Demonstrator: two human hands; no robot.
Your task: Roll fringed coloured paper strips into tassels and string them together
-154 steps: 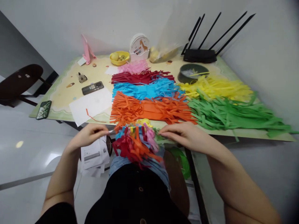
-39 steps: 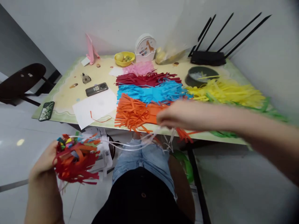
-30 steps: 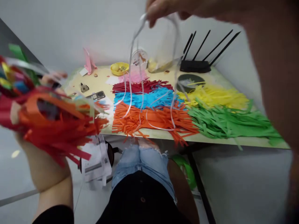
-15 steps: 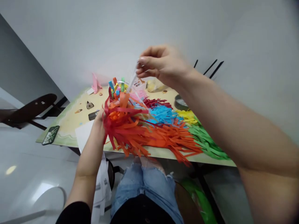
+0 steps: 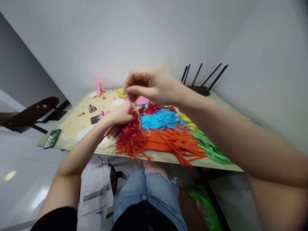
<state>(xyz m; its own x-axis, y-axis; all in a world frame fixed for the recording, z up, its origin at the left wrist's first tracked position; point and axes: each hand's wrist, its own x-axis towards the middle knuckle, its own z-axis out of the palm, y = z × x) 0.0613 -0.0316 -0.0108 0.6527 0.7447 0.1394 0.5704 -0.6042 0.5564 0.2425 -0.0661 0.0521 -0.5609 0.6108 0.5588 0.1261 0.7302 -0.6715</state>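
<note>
My left hand is closed around a bundle of dark red fringed paper over the table's front left part. Just above it, my right hand pinches the upper end of a thin whitish translucent strip, which slants down to the red bundle. A thin white string hangs in a loop below. Fringed paper lies beside the hands: blue, orange, green and some yellow. The fingertips of my left hand are partly hidden by the red strips.
A black device with several upright rods stands at the back right. On the table's left side lie a phone, a small dark object and a pink folded piece. Printed papers hang below the front edge.
My right hand has moved down and left, nearer my left hand. The bundle in my left hand has turned: its multicoloured top and orange strips no longer show, and dark red faces me.
</note>
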